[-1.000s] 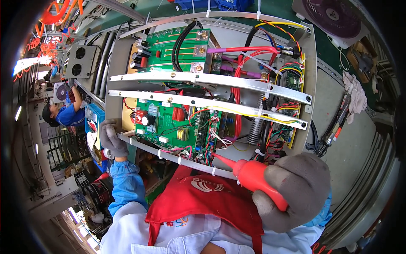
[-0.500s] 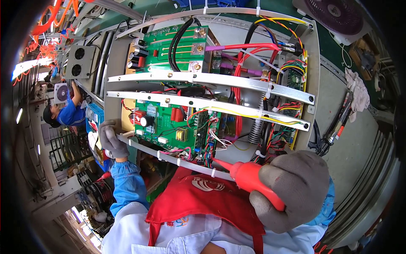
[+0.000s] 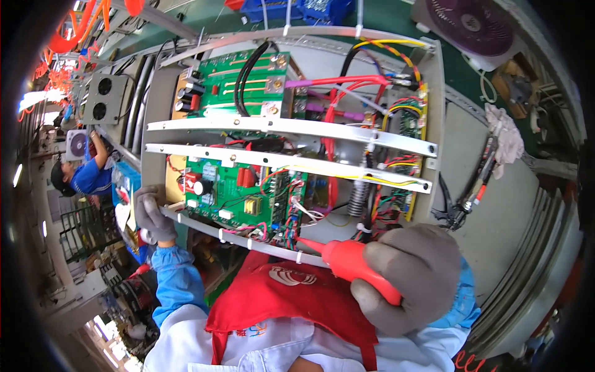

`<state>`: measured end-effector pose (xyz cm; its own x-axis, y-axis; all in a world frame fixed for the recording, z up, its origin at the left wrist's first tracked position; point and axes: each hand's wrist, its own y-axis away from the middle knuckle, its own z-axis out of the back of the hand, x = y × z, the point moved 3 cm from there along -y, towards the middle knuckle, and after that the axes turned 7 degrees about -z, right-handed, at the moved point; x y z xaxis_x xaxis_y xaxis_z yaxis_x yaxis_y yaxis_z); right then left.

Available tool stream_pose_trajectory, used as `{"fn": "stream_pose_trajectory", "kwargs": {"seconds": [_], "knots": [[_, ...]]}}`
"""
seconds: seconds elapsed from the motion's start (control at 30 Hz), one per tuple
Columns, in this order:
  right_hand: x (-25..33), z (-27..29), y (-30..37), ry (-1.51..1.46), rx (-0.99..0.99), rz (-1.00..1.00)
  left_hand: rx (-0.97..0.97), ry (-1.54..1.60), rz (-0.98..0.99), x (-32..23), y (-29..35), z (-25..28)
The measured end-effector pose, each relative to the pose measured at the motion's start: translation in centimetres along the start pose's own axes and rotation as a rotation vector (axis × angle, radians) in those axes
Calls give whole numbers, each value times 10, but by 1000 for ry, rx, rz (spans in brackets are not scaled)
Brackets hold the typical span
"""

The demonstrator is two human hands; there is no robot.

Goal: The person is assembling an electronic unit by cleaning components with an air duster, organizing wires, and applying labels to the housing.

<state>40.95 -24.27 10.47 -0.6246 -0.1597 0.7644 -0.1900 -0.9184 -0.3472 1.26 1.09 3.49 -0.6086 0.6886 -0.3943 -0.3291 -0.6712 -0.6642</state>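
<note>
An open metal chassis (image 3: pixel 160 93) lies before me, filled with green circuit boards (image 3: pixel 232 186) and bundled wires. My right hand (image 3: pixel 421 273), in a grey glove, is closed round a red squeeze bottle (image 3: pixel 359 263) with a tapered nozzle. Its tip points left at the small coloured wires and connectors (image 3: pixel 286 232) by the near rail; whether it touches them I cannot tell. My left hand (image 3: pixel 152 214), also gloved, has its fingers curled over the chassis's near left corner. Two pale metal bars (image 3: pixel 291 126) span the chassis.
A dark-bladed fan (image 3: pixel 471 25) stands at the far right, near a white rag (image 3: pixel 503 133) and a black cable bundle (image 3: pixel 474 195). Blue bins (image 3: pixel 325 11) sit beyond the chassis. Another person in blue (image 3: pixel 92 177) works at the left. Long metal strips (image 3: pixel 527 273) lie at right.
The whole view has shifted, so the chassis and surroundings appear farther left. Both hands keep their grips, and the bottle's nozzle stays by the same wires.
</note>
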Motion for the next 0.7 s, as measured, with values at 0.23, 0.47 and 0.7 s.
{"fn": "stream_pose_trajectory", "kwargs": {"seconds": [0.23,0.47,0.7], "knots": [[5,15,56,-156,-200,-269,201,-69,26,-33,-29,12],[35,50,120,-132,-1111,-561,640,309,-474,-188,-91,-63],[77,56,147,-31,-1207,-459,797,195,-710,-199,-73,-127]]}}
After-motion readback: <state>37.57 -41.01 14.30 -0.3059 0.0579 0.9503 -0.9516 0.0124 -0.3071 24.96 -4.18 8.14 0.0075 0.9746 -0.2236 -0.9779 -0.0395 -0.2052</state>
